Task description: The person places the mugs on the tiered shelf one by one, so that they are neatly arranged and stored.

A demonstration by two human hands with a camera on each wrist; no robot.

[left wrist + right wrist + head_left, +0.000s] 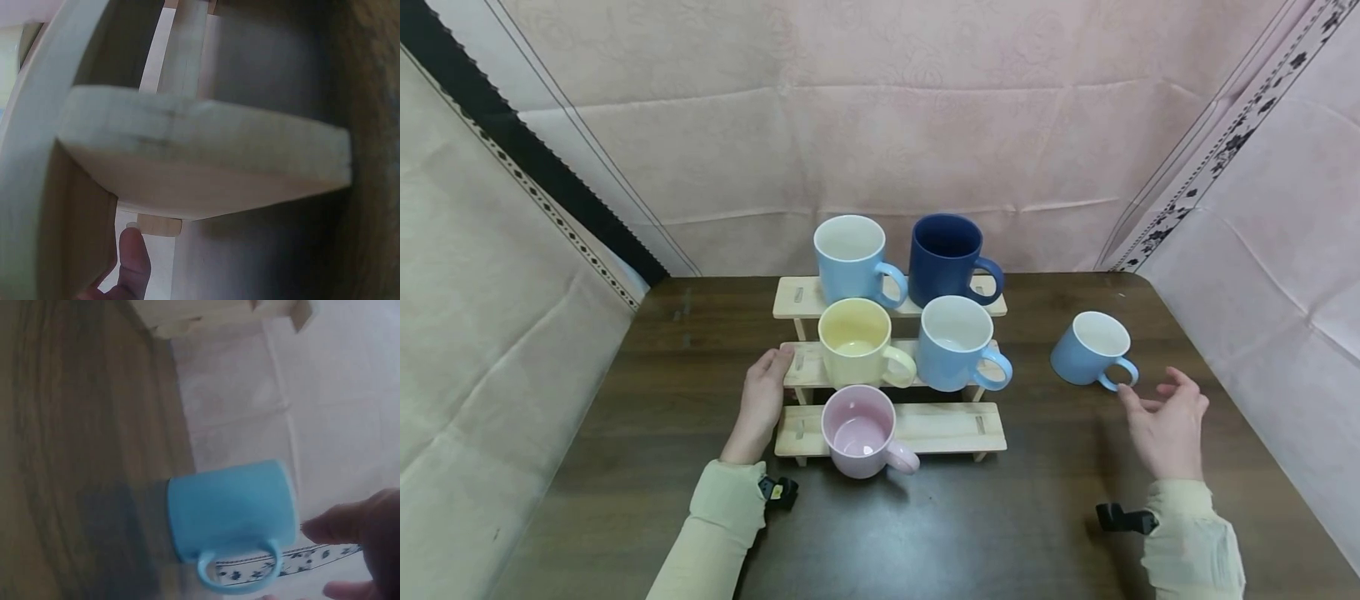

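Observation:
A three-tier wooden stand (951,427) holds several mugs. My left hand (763,400) grips the left end of its middle tier; in the left wrist view a digit (134,257) shows beyond a wooden leg, the rest mostly hidden. To the right, a light blue mug (1078,354) stands alone on the table, handle toward my right hand (1168,421). The thumb is close to that handle in the head view, fingers spread apart. From the right wrist, the blue mug (231,509) shows whole, with the thumb (337,523) near its rim and fingertips low by the handle.
Light blue (850,258) and navy (943,267) mugs stand on the top tier. The middle tier carries a yellow mug (855,346) and a light blue mug (951,350); a pink mug (857,442) is on the lowest. Pale cloth (925,150) hangs behind the brown table (985,533).

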